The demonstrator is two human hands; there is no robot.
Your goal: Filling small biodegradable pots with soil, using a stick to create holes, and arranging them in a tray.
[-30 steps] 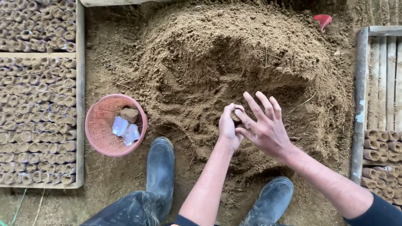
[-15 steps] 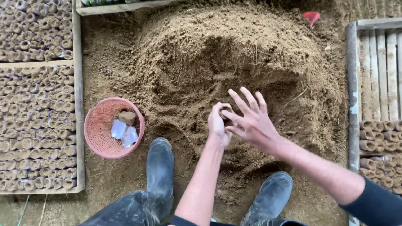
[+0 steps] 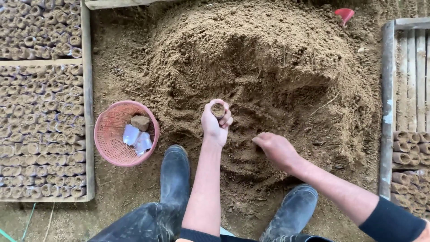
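Note:
My left hand (image 3: pixel 215 122) is closed around a small soil-filled seedling pot (image 3: pixel 218 110), held upright with its open top showing brown soil. It hovers over the near slope of a big heap of sandy soil (image 3: pixel 268 67). My right hand (image 3: pixel 275 148) is lower and to the right, fingers curled down into the loose soil at the foot of the heap; whether it grips any soil is hidden. My two black rubber boots (image 3: pixel 174 175) stand on either side of my arms.
A pink plastic basket (image 3: pixel 112 148) with a lump and pale wrappers lies left of my boot. Wooden trays (image 3: pixel 87 89) packed with several filled pots line the left. Another slatted tray (image 3: pixel 387 112) with some pots stands right. A red scoop (image 3: pixel 345 14) lies far back.
My right hand has left the pot's top and dropped down-right into the soil. The left hand stays up with the pot, now seen filled.

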